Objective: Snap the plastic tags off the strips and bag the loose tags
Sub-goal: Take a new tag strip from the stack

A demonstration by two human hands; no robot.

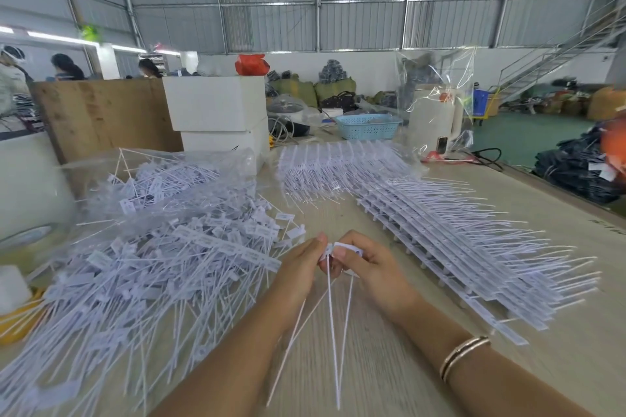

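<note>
My left hand and my right hand meet above the middle of the table, both pinching the heads of a few white plastic tags whose long thin tails hang toward me. A big heap of loose tags lies to the left. Stacked strips of joined tags lie to the right, tails pointing right. A clear plastic bag holding loose tags sits at the back left of the heap. More strips under clear film lie behind.
White foam boxes, a blue basket, a white kettle in a clear bag and a phone stand at the far end of the table. A yellow item sits at the left edge. People work at the back left.
</note>
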